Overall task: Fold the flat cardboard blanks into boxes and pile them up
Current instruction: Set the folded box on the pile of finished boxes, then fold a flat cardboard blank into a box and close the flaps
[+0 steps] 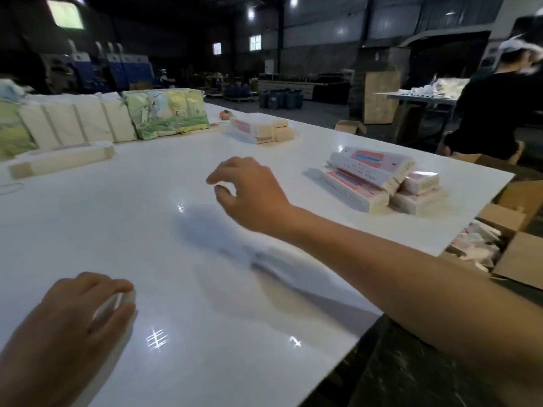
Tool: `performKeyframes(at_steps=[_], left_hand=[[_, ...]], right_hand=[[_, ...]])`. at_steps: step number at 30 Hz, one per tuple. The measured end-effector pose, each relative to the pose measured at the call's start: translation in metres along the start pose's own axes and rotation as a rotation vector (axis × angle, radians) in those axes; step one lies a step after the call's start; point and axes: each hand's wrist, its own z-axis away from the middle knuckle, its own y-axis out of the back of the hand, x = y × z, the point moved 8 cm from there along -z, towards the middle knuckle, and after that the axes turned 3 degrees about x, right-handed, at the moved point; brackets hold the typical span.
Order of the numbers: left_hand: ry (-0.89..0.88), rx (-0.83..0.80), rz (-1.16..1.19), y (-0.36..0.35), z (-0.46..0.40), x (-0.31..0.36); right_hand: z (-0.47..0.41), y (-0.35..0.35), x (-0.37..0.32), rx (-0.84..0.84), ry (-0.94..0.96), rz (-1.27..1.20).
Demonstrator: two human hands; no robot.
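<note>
Dim warehouse hall surrounds a long glossy white bench [182, 289] in the head view, the only view I have. My left hand [73, 315], near the bench's front left corner, has its fingers curled round a pale flat piece [113, 304], probably a cardboard blank, though blur hides its shape. My right hand [249, 190] hovers above the bench's middle, fingers loosely bent, holding nothing. Finished boxes sit in a pile [382, 179] by the right edge; a smaller pile [260, 127] lies toward the far edge. A strapped bundle of blanks [63, 161] lies at the left edge.

Risks, as I judge them: the slick surface could let the blank slide during folding, and the right-edge pile looks loosely laid, so another box could tip it toward the open cartons [505, 239] below.

Boxes show pink and blue panels; their print is unreadable.
</note>
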Motion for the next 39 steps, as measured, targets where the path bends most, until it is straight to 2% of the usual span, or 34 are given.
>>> performKeyframes(at_steps=[3, 7, 11, 17, 19, 22, 24, 26, 28, 30, 32, 34, 36, 39], left_hand=[[-0.002, 0.034, -0.009, 0.012, 0.000, 0.013], [0.054, 0.062, -0.045, 0.024, 0.005, 0.026], [0.115, 0.053, -0.079, 0.019, 0.003, 0.023], [0.109, 0.014, -0.108, 0.015, 0.003, 0.020], [0.162, -0.020, 0.019, 0.017, 0.002, 0.016], [0.334, -0.022, 0.254, 0.036, -0.002, -0.006], [0.437, -0.008, 0.173, 0.060, -0.006, -0.033], [0.574, -0.053, -0.067, 0.087, -0.004, -0.069], [0.713, -0.164, -0.287, 0.109, 0.003, -0.105], [0.833, -0.307, -0.409, 0.120, 0.016, -0.135], [0.875, -0.426, -0.573, 0.122, 0.029, -0.150], [0.886, -0.460, -0.693, 0.118, 0.036, -0.157], [0.911, -0.426, -0.668, 0.115, 0.037, -0.159], [1.023, -0.322, -0.400, 0.115, 0.038, -0.167]], right_hand=[[0.019, -0.063, -0.059, -0.207, 0.134, 0.019], [0.049, -0.111, -0.079, -0.397, 0.183, 0.070], [0.052, -0.116, -0.074, -0.387, 0.185, 0.027], [0.051, -0.115, -0.069, -0.366, 0.176, -0.020], [0.051, -0.113, -0.068, -0.357, 0.165, -0.042], [0.053, -0.111, -0.065, -0.345, 0.150, -0.082], [0.053, -0.110, -0.064, -0.344, 0.147, -0.102], [0.053, -0.111, -0.064, -0.342, 0.148, -0.100], [0.052, -0.112, -0.063, -0.340, 0.151, -0.099], [0.052, -0.113, -0.063, -0.341, 0.154, -0.103], [0.053, -0.113, -0.062, -0.340, 0.160, -0.106], [0.053, -0.112, -0.062, -0.339, 0.167, -0.110], [0.053, -0.111, -0.061, -0.339, 0.169, -0.112], [0.053, -0.112, -0.059, -0.341, 0.162, -0.107]])
